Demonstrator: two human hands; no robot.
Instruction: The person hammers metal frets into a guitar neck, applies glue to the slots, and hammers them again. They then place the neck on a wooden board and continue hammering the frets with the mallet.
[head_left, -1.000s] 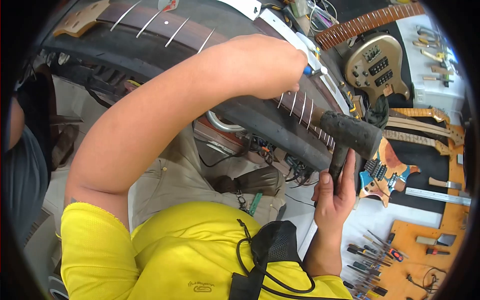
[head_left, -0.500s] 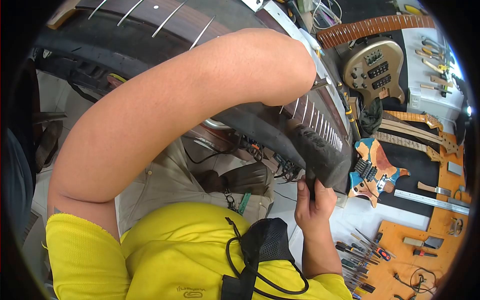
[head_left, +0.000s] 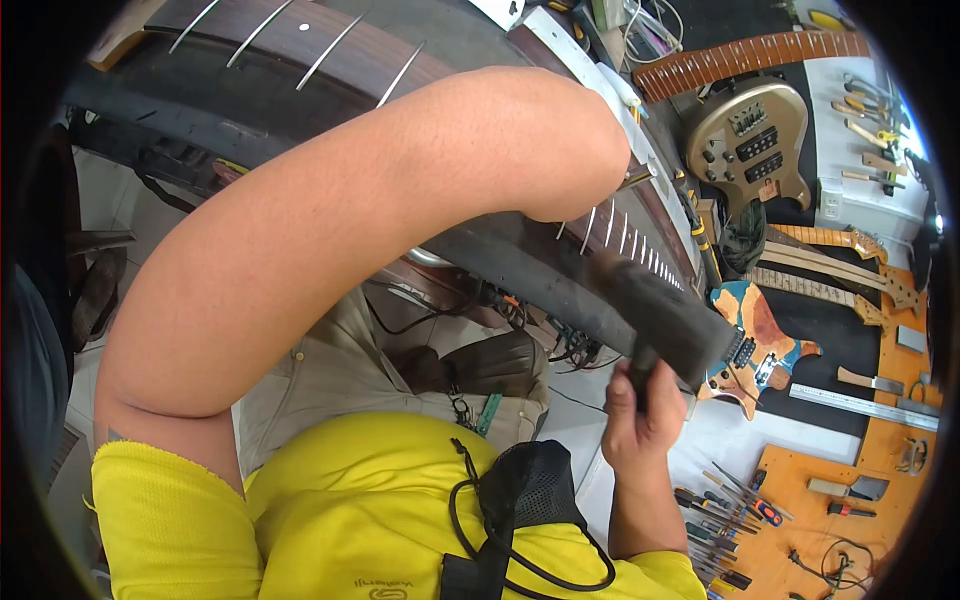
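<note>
Mallet [head_left: 662, 322], right of centre, seems head-heavy; right hand [head_left: 645, 415] wraps its handle [head_left: 643, 360], sensibly; left hand's [head_left: 578, 145] grip I can't tell.

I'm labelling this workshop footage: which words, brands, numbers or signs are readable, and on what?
None reads with certainty.
Small dark print on the yellow fabric shirt: upside down, cut by the picture's lower edge, too small to read surely.
Long, straight silver metal ruler at right: any markings are too small to read.

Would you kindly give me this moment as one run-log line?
left hand: over fretted neck, grip hidden | right hand: gripping black mallet | mallet: blurred
</note>
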